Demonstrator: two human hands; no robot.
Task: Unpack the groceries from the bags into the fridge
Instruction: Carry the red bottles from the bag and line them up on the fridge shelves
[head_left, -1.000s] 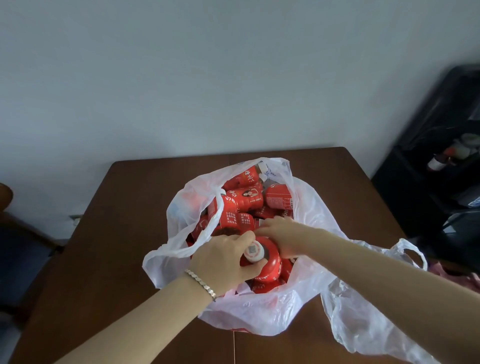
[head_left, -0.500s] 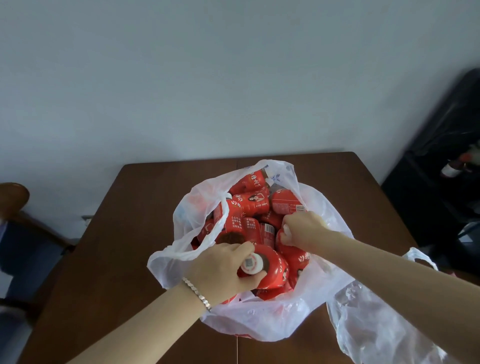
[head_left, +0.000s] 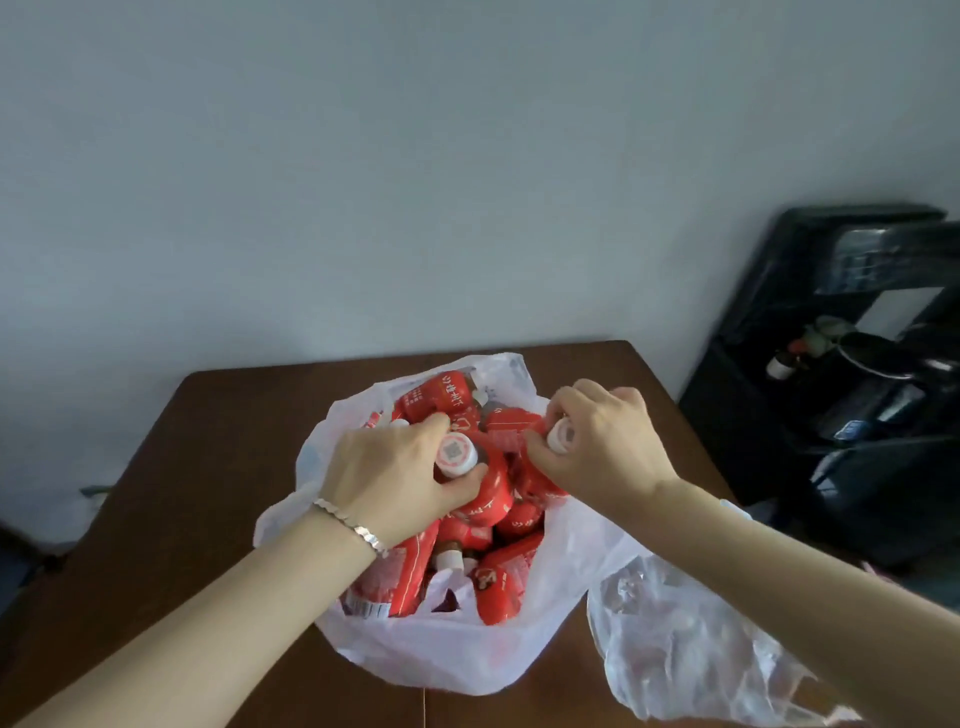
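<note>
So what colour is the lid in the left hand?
The round plastic lid is white; head view shows it best.

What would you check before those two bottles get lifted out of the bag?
1. Left hand grips a red bottle below its white cap: ok.
2. Right hand grips a second bottle at its neck: ok.
3. Mouth of the white bag open wide: ok.
4. Bag resting on the table: ok.
5. Other bottles not wedged against the held ones: cannot tell.
6. Fridge open and ready: cannot tell, no fridge plainly in view.
</note>
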